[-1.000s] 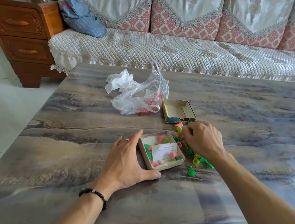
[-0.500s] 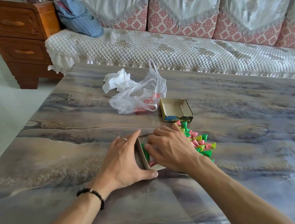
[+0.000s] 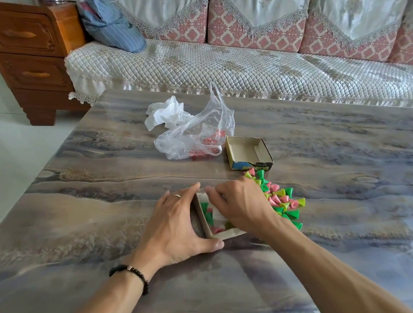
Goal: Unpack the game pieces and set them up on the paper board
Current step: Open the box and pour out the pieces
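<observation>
On the glossy marble-patterned surface point(image 3: 104, 219), the left hand point(image 3: 175, 227) rests flat with straight, spread fingers against the left wall of the shallow tan cardboard box tray point(image 3: 207, 227), thumb along its near edge, bracing it rather than gripping it. Inside the tray lie a few green and pink cone-shaped plastic game pieces point(image 3: 208, 214) and what looks like folded white paper. The right hand point(image 3: 242, 206) reaches into the tray from above with its fingers curled; whether they pinch the paper or some pieces I cannot tell, since the hand hides its own fingertips. Just right of that hand sits the heap of green, pink and yellow cone pieces point(image 3: 282, 198), already out on the surface. Beyond it stands the empty cardboard box lid point(image 3: 249, 154), beside a crumpled clear plastic bag point(image 3: 198, 136).

The step in hand looks like emptying the tray. Next, the remaining pieces must come out and the paper board, probably that folded sheet, be lifted and spread flat.
</observation>
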The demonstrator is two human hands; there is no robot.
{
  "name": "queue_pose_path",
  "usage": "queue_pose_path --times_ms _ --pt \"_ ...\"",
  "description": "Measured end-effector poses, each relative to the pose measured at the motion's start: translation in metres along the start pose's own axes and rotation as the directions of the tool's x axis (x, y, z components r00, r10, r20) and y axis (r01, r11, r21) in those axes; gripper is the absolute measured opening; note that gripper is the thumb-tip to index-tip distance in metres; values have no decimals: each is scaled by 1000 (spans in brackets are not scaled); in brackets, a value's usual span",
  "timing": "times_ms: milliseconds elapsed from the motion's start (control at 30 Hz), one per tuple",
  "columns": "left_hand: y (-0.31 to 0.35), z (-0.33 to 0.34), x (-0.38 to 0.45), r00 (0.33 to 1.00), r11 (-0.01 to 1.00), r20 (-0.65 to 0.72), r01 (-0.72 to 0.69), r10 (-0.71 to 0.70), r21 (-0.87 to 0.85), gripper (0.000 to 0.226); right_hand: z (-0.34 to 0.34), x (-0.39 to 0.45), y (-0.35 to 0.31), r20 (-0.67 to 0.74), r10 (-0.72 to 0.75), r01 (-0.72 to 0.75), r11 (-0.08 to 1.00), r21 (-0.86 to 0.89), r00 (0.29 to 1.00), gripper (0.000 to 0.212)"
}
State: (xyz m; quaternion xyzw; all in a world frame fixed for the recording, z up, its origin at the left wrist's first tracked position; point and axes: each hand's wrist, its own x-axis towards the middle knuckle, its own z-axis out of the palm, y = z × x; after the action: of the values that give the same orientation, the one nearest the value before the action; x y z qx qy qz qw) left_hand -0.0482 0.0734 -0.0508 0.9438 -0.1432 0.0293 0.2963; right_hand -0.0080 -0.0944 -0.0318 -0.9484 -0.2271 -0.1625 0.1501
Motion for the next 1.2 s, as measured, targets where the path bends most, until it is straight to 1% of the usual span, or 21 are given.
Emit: queue_pose_path --times_ms 100,167,200,267,367,467,533,600,633,700,767,833,900,967,1033,1133,1200 --pt "0 0 0 1000 1000 -7 7 -7 -7 128 -9 8 2 -145 131 -110 983 145 981 59" --pt "1 -1 0 1000 1000 -10 10 -10 -18 127 -18 14 12 -193 275 -222 941 255 942 61" --pt "1 -1 -1 1000 1000 -15 10 -11 -26 127 -23 16 20 -211 329 -266 923 280 921 61" --pt "2 -2 -1 1000 999 -29 11 -12 -41 126 -28 17 39 -230 372 -318 917 241 899 61" --pt "3 -3 -2 999 999 -36 6 -7 -40 126 -25 11 63 -182 376 -366 927 88 909 58" --pt "3 -2 -2 999 999 -33 2 -3 -32 127 -19 3 71 -108 352 -361 929 -77 930 53" --pt "3 -2 -3 1000 1000 -28 4 -4 -25 128 -19 2 68 -104 343 -355 927 -120 933 43" --pt "3 -2 -2 1000 1000 -18 19 -19 -17 129 -21 1 62 -156 290 -311 941 -135 944 32" --pt "3 -1 -2 1000 1000 -14 25 -25 -1 131 -22 1 56 -189 232 -257 958 -124 954 27" --pt "1 0 -1 999 999 -3 38 -38 28 133 -21 0 41 -204 65 -75 996 -40 977 22" --pt "1 1 1 999 998 9 50 -50 47 135 -17 -3 20 -94 -95 98 995 23 991 23" --pt "1 0 2 998 997 21 50 -52 65 135 -9 -4 5 51 -207 209 977 -36 977 29" --pt "0 -1 2 998 996 28 47 -49 76 135 -1 -5 -1 100 -225 232 971 -60 969 31" --pt "-3 -2 2 998 996 32 44 -47 76 135 2 -6 -3 97 -206 207 978 5 974 32" --pt "-7 -3 2 998 996 45 38 -42 77 135 1 -9 -7 127 -208 204 978 43 970 32" --pt "-11 -3 2 998 997 47 31 -34 65 134 0 -13 -13 200 -195 195 981 18 960 31" --pt "-12 -2 1 999 998 37 26 -28 54 133 0 -13 -13 222 -177 185 983 -18 959 39"
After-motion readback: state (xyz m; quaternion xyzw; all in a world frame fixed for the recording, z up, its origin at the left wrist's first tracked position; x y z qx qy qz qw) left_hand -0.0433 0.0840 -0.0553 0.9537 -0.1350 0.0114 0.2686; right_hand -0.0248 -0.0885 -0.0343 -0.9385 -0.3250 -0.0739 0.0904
